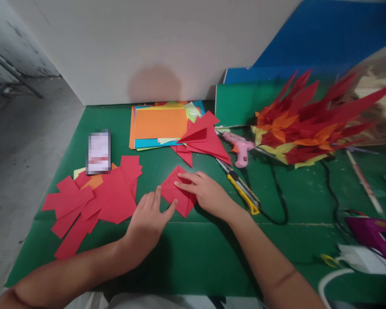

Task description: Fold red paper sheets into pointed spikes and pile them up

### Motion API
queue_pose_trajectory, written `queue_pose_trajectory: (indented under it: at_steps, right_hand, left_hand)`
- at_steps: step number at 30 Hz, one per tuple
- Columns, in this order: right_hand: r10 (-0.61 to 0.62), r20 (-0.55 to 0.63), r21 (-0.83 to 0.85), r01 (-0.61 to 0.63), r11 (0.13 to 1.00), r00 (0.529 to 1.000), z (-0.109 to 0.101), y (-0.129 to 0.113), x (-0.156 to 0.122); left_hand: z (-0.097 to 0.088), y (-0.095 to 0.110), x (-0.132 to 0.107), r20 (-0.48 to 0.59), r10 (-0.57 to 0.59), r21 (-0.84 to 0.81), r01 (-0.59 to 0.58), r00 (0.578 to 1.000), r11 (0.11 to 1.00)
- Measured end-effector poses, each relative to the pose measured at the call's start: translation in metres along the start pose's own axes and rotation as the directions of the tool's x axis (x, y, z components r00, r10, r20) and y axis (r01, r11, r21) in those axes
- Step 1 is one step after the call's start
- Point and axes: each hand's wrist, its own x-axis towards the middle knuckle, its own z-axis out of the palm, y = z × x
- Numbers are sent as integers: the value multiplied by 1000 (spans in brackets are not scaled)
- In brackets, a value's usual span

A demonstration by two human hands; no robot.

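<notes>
Folded red paper [171, 193] lies mid-table on the green table [193, 257]. Right hand [207, 193] is flat, its fingers pressing the paper's top, gripping nothing. Left hand [149, 221] is open and spread, with the thumb at the paper's near-left edge. Loose red sheets [112, 199] lie just left. Utility knife [242, 189] lies near, right of the right hand. The table is bare from the hands to its near edge.

The right hand [209, 193] hides part of the folded red paper [173, 192], and the phone [98, 152] screen is blurred unreadable
</notes>
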Motion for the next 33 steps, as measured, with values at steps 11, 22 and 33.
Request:
queue_pose_trajectory:
  at_steps: [11,22,33]
  right_hand:
    - [-8,-8,-6,8,1000,1000,2,0,0]
    - [16,-7,61,-16,998,1000,2,-1,2]
    - [143,-180,223,-101,970,973,7,5,2]
  left_hand:
    - [-5,-4,1,0,-35,-34,35,999,999]
    - [0,-12,18,136,17,-72,-8,991,997]
    - [28,-16,58,149,23,-177,3,989,984]
